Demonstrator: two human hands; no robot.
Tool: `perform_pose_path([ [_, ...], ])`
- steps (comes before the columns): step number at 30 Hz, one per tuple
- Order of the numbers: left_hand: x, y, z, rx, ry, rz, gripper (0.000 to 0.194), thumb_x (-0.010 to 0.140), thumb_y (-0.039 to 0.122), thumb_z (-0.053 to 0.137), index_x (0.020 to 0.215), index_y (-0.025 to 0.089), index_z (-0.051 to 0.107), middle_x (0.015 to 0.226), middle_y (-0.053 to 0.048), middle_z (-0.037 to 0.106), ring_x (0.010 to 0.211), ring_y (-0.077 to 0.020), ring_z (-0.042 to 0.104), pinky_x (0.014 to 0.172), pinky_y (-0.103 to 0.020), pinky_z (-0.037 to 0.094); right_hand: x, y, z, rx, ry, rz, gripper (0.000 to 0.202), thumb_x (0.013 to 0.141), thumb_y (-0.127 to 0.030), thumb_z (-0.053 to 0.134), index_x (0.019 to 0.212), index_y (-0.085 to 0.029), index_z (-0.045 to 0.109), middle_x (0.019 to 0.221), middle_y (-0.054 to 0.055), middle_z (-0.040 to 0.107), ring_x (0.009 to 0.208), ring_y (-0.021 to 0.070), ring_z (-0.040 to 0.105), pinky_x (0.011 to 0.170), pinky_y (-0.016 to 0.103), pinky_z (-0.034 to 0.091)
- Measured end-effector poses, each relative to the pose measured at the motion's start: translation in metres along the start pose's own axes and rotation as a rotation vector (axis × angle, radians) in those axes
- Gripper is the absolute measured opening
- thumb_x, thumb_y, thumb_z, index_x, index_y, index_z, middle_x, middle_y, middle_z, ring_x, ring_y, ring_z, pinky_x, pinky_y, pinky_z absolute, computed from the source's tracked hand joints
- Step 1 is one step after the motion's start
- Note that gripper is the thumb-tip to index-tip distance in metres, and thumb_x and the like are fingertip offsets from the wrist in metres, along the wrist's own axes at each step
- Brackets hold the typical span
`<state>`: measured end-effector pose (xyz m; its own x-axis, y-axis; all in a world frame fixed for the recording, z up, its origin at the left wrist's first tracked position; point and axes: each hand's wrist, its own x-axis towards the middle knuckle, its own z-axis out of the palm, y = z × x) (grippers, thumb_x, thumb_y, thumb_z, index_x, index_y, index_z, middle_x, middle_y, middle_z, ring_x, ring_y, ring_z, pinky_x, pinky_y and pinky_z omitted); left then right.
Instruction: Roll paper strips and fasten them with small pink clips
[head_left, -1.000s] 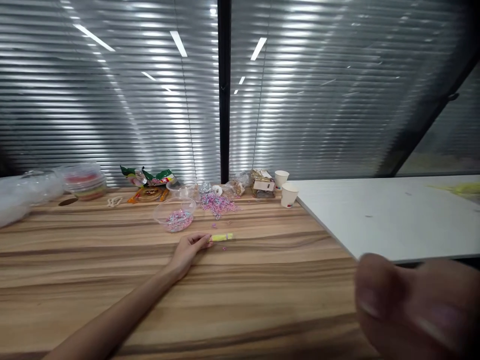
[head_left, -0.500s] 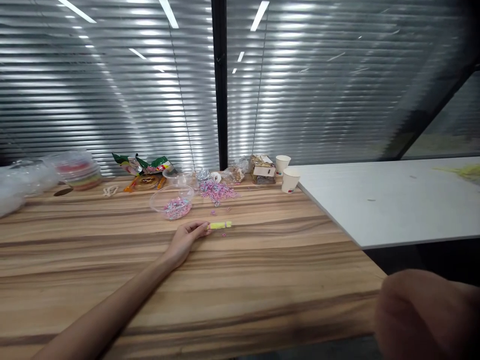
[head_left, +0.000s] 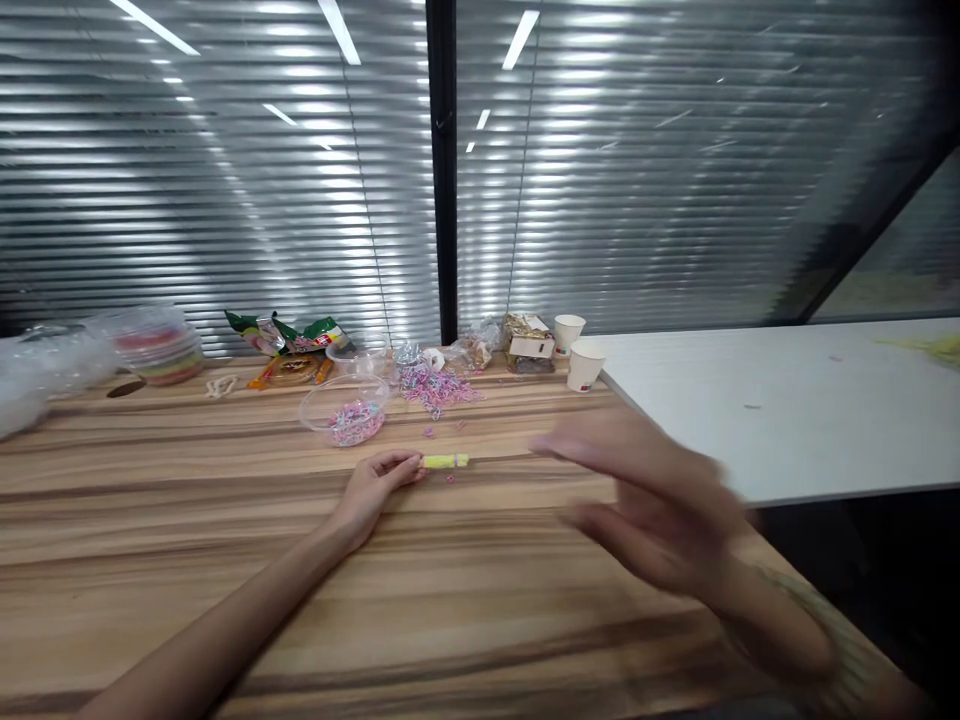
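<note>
Low over the wooden table point(head_left: 450, 600), my left hand point(head_left: 379, 490) pinches one end of a small yellow bundle point(head_left: 442, 461), slim and strip-like, with a pale band near its far end. Its exact kind is too small to make out. Blurred by motion, my right hand point(head_left: 652, 500) hangs above the table's right side, thumb and fingers apart, with nothing between them. A tiny pink piece point(head_left: 450, 478) lies just below the bundle. Beyond my left hand stands a clear round bowl point(head_left: 307, 410) holding many small pink and blue pieces point(head_left: 356, 423).
A loose pile of pink and purple pieces point(head_left: 435, 388) lies behind the bowl. Along the window are snack packets point(head_left: 296, 335), stacked plastic tubs point(head_left: 154, 345), a small box point(head_left: 529, 345) and two paper cups point(head_left: 585, 366). A white table point(head_left: 750, 430) adjoins on the right.
My right hand has swung in from the lower right corner over the table, its fingers spreading apart. My left hand keeps its pinch on the yellow bundle, nearly still.
</note>
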<state>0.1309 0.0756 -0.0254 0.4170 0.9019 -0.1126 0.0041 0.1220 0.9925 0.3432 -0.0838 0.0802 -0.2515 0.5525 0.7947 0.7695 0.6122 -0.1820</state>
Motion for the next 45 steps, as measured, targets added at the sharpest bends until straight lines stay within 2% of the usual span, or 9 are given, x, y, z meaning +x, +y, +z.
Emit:
perform_pose_path([
  [2,0.006,0.000,0.006,-0.026,0.027,0.012,0.039,0.061,0.033,0.066,0.091,0.009,0.060,0.086,-0.008,0.063,0.078,-0.0126,0.057,0.079,-0.023,0.042,0.006,0.030,0.040,-0.050,-0.066,0.052,0.037,0.069,-0.031,0.044,0.105,-0.025,0.048,0.104,-0.005,0.051,0.104,-0.0074,0.042,0.095,0.009,0.038],
  [5,0.015,0.001,0.017,-0.020,0.016,0.065,0.039,0.061,0.034,0.066,0.090,0.008,0.060,0.081,-0.008,0.062,0.073,-0.0122,0.056,0.075,-0.024,0.042,-0.001,0.069,0.098,-0.032,-0.283,0.318,0.043,0.072,-0.043,0.032,0.109,-0.027,0.046,0.110,-0.004,0.047,0.104,-0.0042,0.040,0.096,0.016,0.037],
  [7,0.020,0.002,0.022,0.021,-0.035,0.110,0.035,0.063,0.034,0.064,0.086,0.008,0.061,0.076,-0.007,0.062,0.071,-0.0116,0.055,0.072,-0.022,0.042,-0.010,0.083,0.122,0.005,-0.332,0.432,0.046,0.072,-0.048,0.028,0.110,-0.028,0.044,0.111,-0.004,0.046,0.104,-0.0032,0.039,0.097,0.017,0.037],
  [10,0.022,0.003,0.022,0.032,-0.080,0.127,0.031,0.064,0.033,0.063,0.082,0.008,0.061,0.075,-0.007,0.062,0.072,-0.0113,0.055,0.072,-0.021,0.042,-0.022,0.088,0.137,0.051,-0.348,0.416,0.048,0.070,-0.050,0.029,0.111,-0.030,0.043,0.114,-0.004,0.043,0.108,-0.0028,0.037,0.098,0.016,0.034],
  [17,0.019,0.000,0.015,-0.135,-0.079,0.012,0.032,0.061,0.029,0.067,0.086,0.011,0.061,0.088,-0.007,0.063,0.076,-0.0123,0.058,0.078,-0.024,0.045,-0.031,0.089,0.141,0.115,-0.330,0.492,0.041,0.071,-0.047,0.031,0.105,-0.032,0.047,0.102,-0.004,0.051,0.094,-0.0076,0.041,0.088,0.008,0.035],
  [22,0.018,-0.002,0.015,-0.167,-0.025,0.022,0.032,0.061,0.028,0.067,0.087,0.011,0.061,0.085,-0.007,0.063,0.076,-0.0125,0.058,0.076,-0.024,0.046,-0.024,0.085,0.135,0.264,-0.264,0.711,0.044,0.069,-0.050,0.033,0.098,-0.024,0.054,0.087,-0.001,0.055,0.070,-0.0111,0.042,0.066,0.001,0.033],
  [28,0.013,0.002,0.018,-0.093,0.001,0.034,0.037,0.060,0.030,0.067,0.089,0.010,0.061,0.085,-0.009,0.064,0.076,-0.0135,0.059,0.075,-0.022,0.046,-0.021,0.080,0.130,0.423,-0.256,0.911,0.049,0.064,-0.054,0.039,0.094,-0.019,0.055,0.086,0.000,0.056,0.066,-0.0114,0.046,0.061,-0.002,0.035],
  [37,0.008,0.002,0.019,0.071,0.006,0.076,0.035,0.057,0.032,0.069,0.084,0.010,0.063,0.080,-0.007,0.065,0.075,-0.0149,0.060,0.071,-0.021,0.046,-0.020,0.071,0.125,0.447,-0.243,0.834,0.052,0.063,-0.052,0.041,0.100,-0.017,0.054,0.094,0.002,0.055,0.069,-0.0118,0.045,0.059,-0.004,0.035],
  [45,0.001,0.008,0.023,0.132,-0.113,0.089,0.033,0.059,0.034,0.066,0.082,0.011,0.064,0.083,-0.008,0.064,0.077,-0.0171,0.059,0.075,-0.026,0.045,-0.018,0.062,0.127,0.624,-0.466,0.875,0.054,0.062,-0.058,0.039,0.092,-0.017,0.057,0.089,-0.001,0.057,0.068,-0.0108,0.044,0.061,-0.002,0.034],
])
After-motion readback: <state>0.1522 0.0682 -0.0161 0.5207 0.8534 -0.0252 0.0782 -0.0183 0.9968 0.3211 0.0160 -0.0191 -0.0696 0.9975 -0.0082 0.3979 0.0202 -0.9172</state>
